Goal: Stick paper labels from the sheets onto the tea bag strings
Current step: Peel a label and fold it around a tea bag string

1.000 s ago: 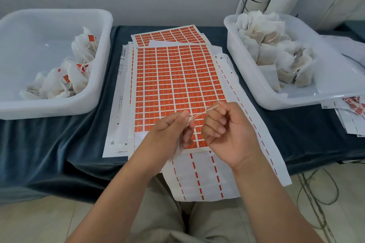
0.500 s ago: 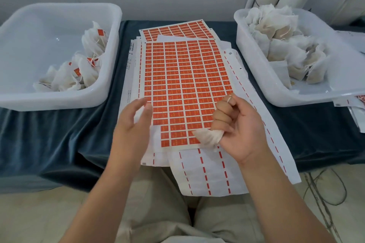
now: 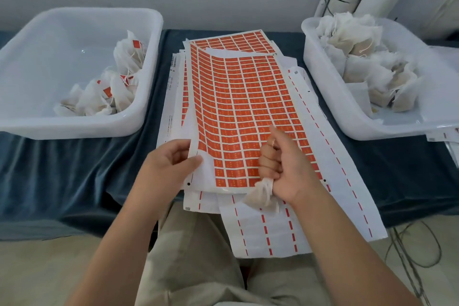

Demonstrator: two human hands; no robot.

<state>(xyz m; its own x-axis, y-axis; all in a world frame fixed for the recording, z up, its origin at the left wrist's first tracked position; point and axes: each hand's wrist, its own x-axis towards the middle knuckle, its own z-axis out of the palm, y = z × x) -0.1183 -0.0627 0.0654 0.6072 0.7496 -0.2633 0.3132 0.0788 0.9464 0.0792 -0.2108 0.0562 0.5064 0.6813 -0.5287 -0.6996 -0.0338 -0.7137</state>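
A sheet of orange labels (image 3: 243, 97) lies on top of a stack of sheets in the middle of the table. My left hand (image 3: 169, 166) pinches its near left corner and lifts that edge, so the sheet curls up. My right hand (image 3: 285, 169) is a fist over the sheet's near right part and grips a white tea bag (image 3: 260, 195), which hangs out below the fist. Its string shows at the top of the fist by the thumb.
A white tub (image 3: 74, 129) on the left holds labelled tea bags (image 3: 109, 87). A white tub (image 3: 323, 87) on the right holds unlabelled tea bags (image 3: 362, 62). Peeled backing sheets (image 3: 273, 231) hang over the table's near edge. Dark blue cloth (image 3: 74, 169) covers the table.
My left hand let go of the tea bag, moved left and took the label sheet's corner, lifting it. My right hand gathered the tea bag and string into its fist.
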